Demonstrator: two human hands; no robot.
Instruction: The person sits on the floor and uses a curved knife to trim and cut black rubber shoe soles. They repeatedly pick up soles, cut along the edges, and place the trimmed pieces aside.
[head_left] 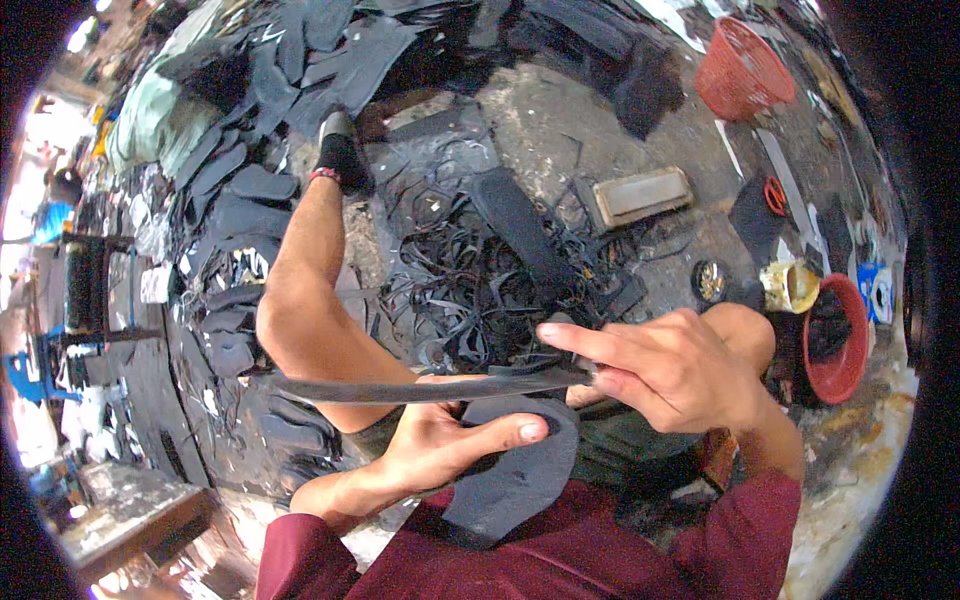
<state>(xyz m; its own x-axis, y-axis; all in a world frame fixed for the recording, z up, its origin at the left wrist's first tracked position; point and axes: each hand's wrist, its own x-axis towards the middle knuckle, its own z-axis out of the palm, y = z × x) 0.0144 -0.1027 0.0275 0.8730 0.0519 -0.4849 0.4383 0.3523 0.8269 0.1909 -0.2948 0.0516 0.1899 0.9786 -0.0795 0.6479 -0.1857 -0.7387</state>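
One strip [430, 389] is pinched in your right hand [680, 370]; your left hand [430, 452] holds one sole [520, 475]; two red tubs [735, 92], scrap-littered floor [560, 115], cluttered room.

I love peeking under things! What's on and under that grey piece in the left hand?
The thumb of the left hand lies over the dark grey piece. The maroon shirt shows past its lower edge. What's directly underneath is covered, so I can't tell.

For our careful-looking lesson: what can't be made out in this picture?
Head view:
Left hand: fingers mostly hidden behind the dark grey piece.
Long dark strip: surface detail blurred.
Maroon shirt: cut off by the lower edge.
Small round container: contents too small to identify.
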